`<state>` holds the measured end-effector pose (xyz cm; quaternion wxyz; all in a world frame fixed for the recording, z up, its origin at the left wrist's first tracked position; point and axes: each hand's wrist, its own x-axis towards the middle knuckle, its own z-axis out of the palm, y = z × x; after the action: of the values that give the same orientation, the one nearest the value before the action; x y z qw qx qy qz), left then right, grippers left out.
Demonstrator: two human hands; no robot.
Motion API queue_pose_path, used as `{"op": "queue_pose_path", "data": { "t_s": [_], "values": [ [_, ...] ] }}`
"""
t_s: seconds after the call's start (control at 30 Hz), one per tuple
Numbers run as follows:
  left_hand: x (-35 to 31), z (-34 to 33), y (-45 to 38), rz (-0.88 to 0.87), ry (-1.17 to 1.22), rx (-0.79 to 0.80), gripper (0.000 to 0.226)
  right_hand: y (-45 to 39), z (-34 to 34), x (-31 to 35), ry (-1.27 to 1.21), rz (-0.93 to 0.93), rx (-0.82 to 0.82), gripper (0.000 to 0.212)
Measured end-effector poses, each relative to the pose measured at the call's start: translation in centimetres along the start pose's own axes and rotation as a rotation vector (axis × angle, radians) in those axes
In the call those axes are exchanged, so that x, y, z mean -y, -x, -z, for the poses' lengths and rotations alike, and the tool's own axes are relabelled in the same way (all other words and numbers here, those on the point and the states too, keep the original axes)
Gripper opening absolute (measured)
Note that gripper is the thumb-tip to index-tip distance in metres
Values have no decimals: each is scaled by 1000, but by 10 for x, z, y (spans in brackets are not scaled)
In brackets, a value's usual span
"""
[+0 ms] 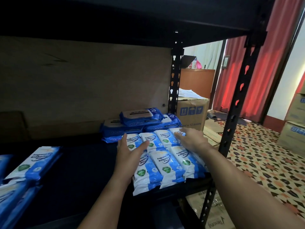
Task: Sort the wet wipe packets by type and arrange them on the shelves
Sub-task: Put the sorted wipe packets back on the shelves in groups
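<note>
Head view shows your left hand [130, 150] and right hand [189, 139] open, pressing white wipe packets [162, 164]; push unevenly and the front row slides off the shelf [79, 169].

The white-and-blue soft plastic wipe packets [162, 160] read "Fragrance Free Antibacterial Wipes". The dark blue flip-lid packs [142, 119] behind them carry "antabax". The brown cardboard box [192, 114] shows blue handling symbols and partly readable "x 12".
</note>
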<state>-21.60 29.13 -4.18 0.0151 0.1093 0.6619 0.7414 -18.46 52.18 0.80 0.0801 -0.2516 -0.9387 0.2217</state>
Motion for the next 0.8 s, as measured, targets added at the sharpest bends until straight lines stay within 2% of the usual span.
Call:
{"op": "queue_pose_path", "data": {
  "t_s": [0.07, 0.13, 0.23, 0.33, 0.5, 0.8],
  "values": [
    [-5, 2, 15, -42, -42, -20, 106, 13, 3, 2, 61, 12, -54, 64],
    [-5, 3, 35, -132, -193, 19, 104, 28, 5, 1, 132, 4, 2, 73],
    [-6, -3, 70, -221, -424, 134, 118, 41, 2, -5, 184, -50, 147, 90],
    [-4, -11, 86, -243, -580, 188, 128, 47, -3, -7, 239, -67, 167, 94],
    [-5, -14, 78, -195, -572, 145, 126, 53, -5, -6, 271, -45, 161, 87],
    [-9, -13, 80, -184, -581, 189, 128, 54, -4, -3, 283, -54, 134, 86]
  ]
}}
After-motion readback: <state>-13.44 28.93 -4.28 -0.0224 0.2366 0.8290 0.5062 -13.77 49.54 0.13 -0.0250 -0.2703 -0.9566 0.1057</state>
